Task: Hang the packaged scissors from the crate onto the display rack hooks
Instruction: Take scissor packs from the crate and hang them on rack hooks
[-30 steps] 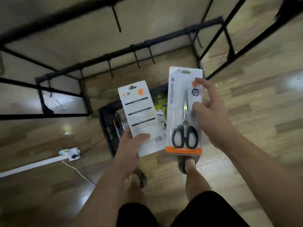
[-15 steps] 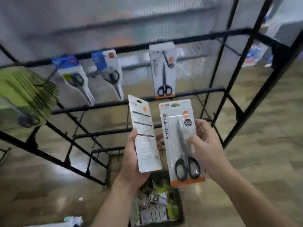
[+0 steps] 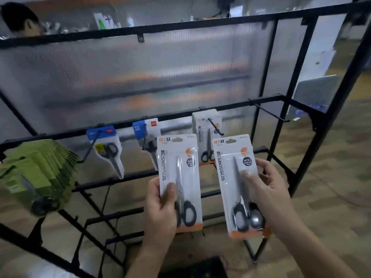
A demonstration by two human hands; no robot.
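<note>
My left hand [image 3: 160,209] grips one white-and-orange scissors pack [image 3: 179,177] upright, front side facing me. My right hand [image 3: 267,193] grips a second, matching scissors pack [image 3: 234,177] beside it. Both packs are held in front of the black display rack [image 3: 267,99], just below its middle rail. A stack of the same packs [image 3: 206,125] hangs on a hook [image 3: 215,127] right behind and between the two held packs. The black crate [image 3: 202,265] shows only as a dark edge at the bottom, between my forearms.
Two blue-topped scissors packs [image 3: 106,145] [image 3: 147,137] hang left of the stack. A thick bunch of green packs [image 3: 38,173] hangs at far left. A bare hook [image 3: 271,113] sticks out at right. A ribbed translucent panel backs the rack. A person is at top left.
The view has lifted from the floor and crate to the rack. Both hands rose with their packs, and the left pack has turned from its printed back to its front.
</note>
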